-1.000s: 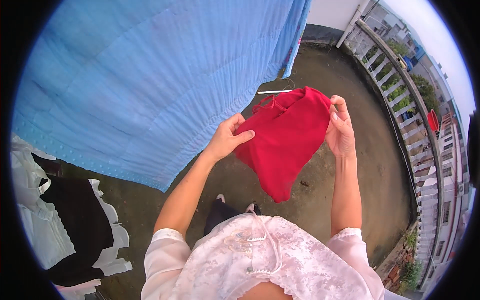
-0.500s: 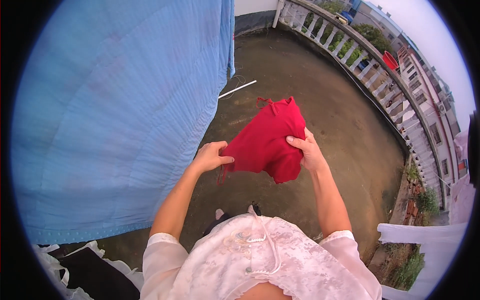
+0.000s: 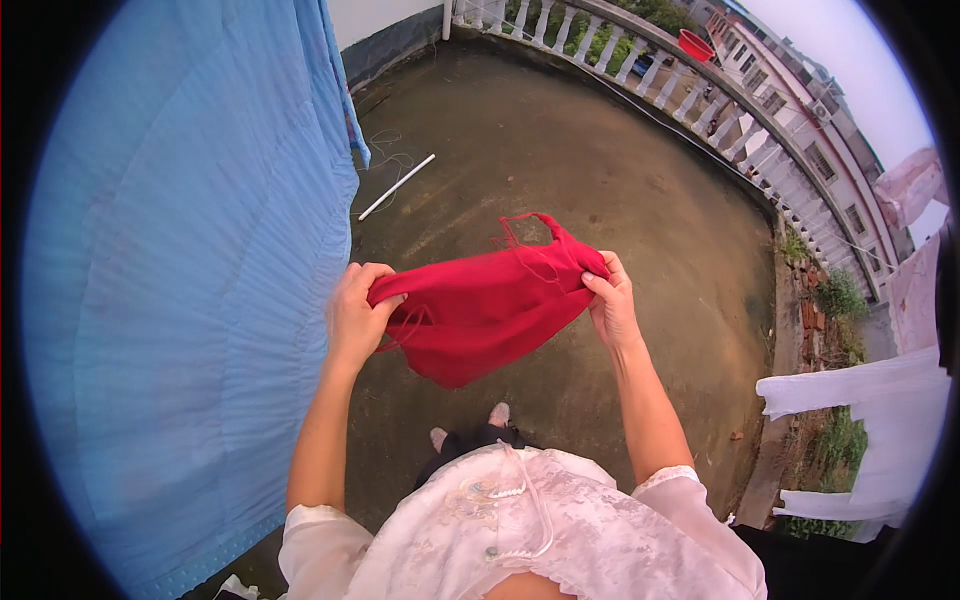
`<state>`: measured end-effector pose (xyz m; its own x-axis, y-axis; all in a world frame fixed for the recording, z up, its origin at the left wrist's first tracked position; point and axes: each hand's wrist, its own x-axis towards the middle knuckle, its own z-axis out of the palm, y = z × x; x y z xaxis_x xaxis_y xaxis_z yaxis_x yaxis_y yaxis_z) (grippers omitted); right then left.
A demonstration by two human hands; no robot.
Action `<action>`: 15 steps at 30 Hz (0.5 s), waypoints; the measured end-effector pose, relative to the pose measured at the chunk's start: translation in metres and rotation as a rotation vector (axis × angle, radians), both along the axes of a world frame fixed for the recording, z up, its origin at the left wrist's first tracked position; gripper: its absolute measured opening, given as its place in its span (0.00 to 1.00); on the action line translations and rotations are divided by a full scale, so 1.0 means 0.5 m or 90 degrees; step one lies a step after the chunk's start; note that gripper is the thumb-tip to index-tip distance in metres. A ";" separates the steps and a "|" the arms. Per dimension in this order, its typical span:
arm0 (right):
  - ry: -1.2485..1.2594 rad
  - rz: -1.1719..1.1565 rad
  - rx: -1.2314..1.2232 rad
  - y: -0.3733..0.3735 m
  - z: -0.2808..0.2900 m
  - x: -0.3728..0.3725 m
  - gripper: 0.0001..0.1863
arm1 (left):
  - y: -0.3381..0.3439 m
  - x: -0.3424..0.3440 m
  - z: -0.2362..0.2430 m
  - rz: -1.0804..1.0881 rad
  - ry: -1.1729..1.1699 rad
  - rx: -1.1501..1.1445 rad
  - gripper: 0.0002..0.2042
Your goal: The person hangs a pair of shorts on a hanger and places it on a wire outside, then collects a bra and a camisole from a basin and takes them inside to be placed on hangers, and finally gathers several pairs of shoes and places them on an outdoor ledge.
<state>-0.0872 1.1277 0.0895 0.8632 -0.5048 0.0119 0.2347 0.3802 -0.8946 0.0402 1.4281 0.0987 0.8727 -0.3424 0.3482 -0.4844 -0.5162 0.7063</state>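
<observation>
A red fabric garment (image 3: 490,310) with thin ties is stretched sideways between my hands, over the stained concrete floor. My left hand (image 3: 365,305) pinches its left end, a little right of a large blue quilted sheet (image 3: 190,250) that hangs down the left side. My right hand (image 3: 610,300) grips the garment's right end with thumb and fingers. A red tie loops up from the top edge, and more ties dangle by my left hand.
A white pipe (image 3: 396,187) and loose line lie on the floor (image 3: 660,400) beyond the garment. A balustrade (image 3: 650,72) curves along the back and right, with a red basin (image 3: 695,45) on it or behind it. White laundry (image 3: 870,430) hangs at the right. My feet show below.
The view has swung rightward. My left hand has moved farther left, spreading the red garment wider, and the garment is flatter and longer between my hands than a second ago.
</observation>
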 end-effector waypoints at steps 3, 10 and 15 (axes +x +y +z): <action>0.087 0.061 -0.171 -0.068 -0.077 -0.042 0.07 | -0.033 0.028 -0.073 -0.011 0.038 0.160 0.09; 0.067 -0.141 -0.128 -0.116 -0.098 -0.104 0.09 | -0.108 0.017 -0.099 -0.064 0.137 -0.011 0.07; 0.379 -0.416 -0.460 -0.202 -0.116 -0.239 0.06 | -0.233 0.019 -0.085 -0.307 0.260 0.085 0.07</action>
<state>-0.2065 1.0266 0.0316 0.4037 -0.9009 0.1594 -0.3362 -0.3081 -0.8900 0.0495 1.3118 0.0561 0.6632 -0.7467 -0.0519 -0.3899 -0.4038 0.8276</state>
